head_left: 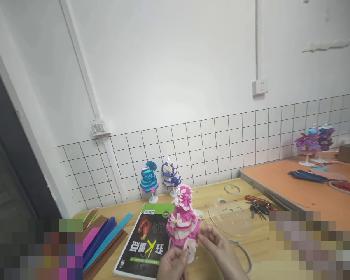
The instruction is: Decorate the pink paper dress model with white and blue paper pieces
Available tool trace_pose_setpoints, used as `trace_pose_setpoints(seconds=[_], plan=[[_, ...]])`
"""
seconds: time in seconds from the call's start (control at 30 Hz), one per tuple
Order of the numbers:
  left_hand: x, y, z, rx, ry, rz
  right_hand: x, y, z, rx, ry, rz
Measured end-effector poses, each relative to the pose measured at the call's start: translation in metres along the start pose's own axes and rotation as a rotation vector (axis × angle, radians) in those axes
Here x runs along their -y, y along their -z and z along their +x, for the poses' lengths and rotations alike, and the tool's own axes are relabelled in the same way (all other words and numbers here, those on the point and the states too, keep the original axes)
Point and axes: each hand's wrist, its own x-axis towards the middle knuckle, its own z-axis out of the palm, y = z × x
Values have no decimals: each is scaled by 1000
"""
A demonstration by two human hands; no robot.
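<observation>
1. Because we are looking down and forward, the wooden desk (210, 194) fills the lower part of the view and carries nearly everything; it runs up against a tiled wall (221, 144), and to the right an orange board (294, 182) lies on it, set a little higher than the wood.
2. Beneath our hands lies a green and black book (147, 237), flat on the desk, its cover up; it seems to serve as a firm base, since the stand of the piece we hold rests at its right edge.
3. To the left, coloured paper strips (105, 237) lie fanned in a loose pile, near enough to be reached, yet clear of the book.
4. A clear plastic disc (230, 217) lies flat just right of our work, with a bunch of keys (256, 208) beyond it, out of the way.
5. Standing upright between our hands is the pink and white paper doll (183, 223), tiers of pleated paper on a small white stand; it is kept vertical, we judge, so that the skirt keeps its shape.
6. Two finished dolls, one teal (149, 179) and one blue and white (171, 174), stand by the wall, well apart from us; more purple ones (313, 140) stand on the orange board.
7. Our right hand (218, 243) pinches the doll's lower frill with thumb and fingertips, otherwise loosely curled.
8. Our left hand (172, 264) is half closed at the doll's base; whether it grips the stand, we cannot tell.
</observation>
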Motion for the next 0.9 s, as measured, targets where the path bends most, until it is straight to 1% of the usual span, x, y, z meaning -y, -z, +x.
trace_pose_setpoints(seconds=[0.1,0.2,0.4,0.57,0.63,0.73,0.9], plan=[[-8,-1,-2,-90,-33,-69,1,-6,0,50,-38,65],[-10,-5,-2,-113,-43,-119,-1,-10,1,65,-60,113],[-7,-13,-1,-66,22,-196,-4,-11,1,82,-86,132],[-9,-17,-1,-40,61,-261,-3,-10,1,38,-136,129],[-10,-20,-1,-28,62,-276,-4,-9,1,60,-151,136],[-10,-23,0,-6,48,-242,-4,-7,0,113,-151,144],[-10,-27,2,-12,-5,-142,0,-5,-1,135,-129,101]])
